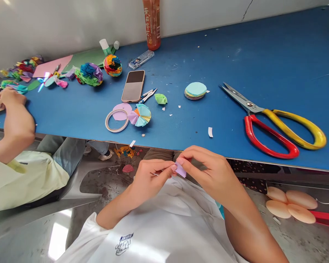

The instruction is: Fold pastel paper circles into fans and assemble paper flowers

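A small piece of folded purple paper (181, 171) is pinched between both hands, just in front of the table's near edge. My left hand (152, 175) grips its left corner between thumb and forefinger. From the other side, my right hand (205, 166) closes its thumb and fingers on the paper's upper edge. Beyond them on the blue table (175, 128) lie a fan-folded paper flower (143, 116), a purple paper circle (122, 111), a roll of tape (108, 126), a crumpled green paper piece (161, 98) and a stack of paper circles (196, 89).
Large scissors (252, 107) with red and yellow handles lie to the right. A phone (133, 87), a compass (148, 95), paper balls (89, 74), a glue stick (105, 46) and a bottle (152, 25) stand or lie farther back. A co-worker's arm (16, 120) rests at the left.
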`<state>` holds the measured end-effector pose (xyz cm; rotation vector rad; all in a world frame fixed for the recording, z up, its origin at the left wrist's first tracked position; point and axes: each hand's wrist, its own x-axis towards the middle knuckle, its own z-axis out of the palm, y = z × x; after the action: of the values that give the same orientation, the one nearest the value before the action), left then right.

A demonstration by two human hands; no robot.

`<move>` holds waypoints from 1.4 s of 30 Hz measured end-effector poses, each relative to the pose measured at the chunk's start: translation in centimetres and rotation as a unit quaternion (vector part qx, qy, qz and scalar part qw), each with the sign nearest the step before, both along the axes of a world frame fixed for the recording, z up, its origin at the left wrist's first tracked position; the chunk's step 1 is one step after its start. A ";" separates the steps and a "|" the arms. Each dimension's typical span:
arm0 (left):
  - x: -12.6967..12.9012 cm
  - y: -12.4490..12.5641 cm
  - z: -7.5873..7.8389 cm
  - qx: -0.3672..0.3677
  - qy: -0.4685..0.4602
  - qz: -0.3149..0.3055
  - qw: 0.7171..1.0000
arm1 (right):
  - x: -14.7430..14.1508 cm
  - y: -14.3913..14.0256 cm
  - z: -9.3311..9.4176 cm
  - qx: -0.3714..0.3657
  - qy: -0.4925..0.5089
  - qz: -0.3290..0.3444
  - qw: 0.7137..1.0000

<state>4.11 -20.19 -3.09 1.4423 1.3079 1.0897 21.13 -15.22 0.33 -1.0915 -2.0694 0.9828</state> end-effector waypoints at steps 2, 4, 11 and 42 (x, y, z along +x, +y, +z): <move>0.0 0.0 -0.1 0.013 -0.003 0.017 1.000 | 0.2 -0.2 -0.2 -0.011 0.019 -0.010 1.000; 0.1 0.1 -0.2 0.027 -0.018 0.036 0.999 | 0.5 -0.5 -0.4 -0.015 0.026 -0.019 0.999; 0.0 0.1 -0.1 0.058 0.020 0.041 0.997 | 0.4 -0.8 -0.6 0.046 0.027 -0.022 0.998; -1.1 0.3 1.0 -0.085 -0.130 -0.013 0.988 | 0.0 -2.7 0.3 0.223 -0.067 0.010 0.972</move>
<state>2.97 -19.92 -2.07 1.1471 1.1632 1.0817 21.09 -17.88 0.60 -0.9181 -2.2652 0.4233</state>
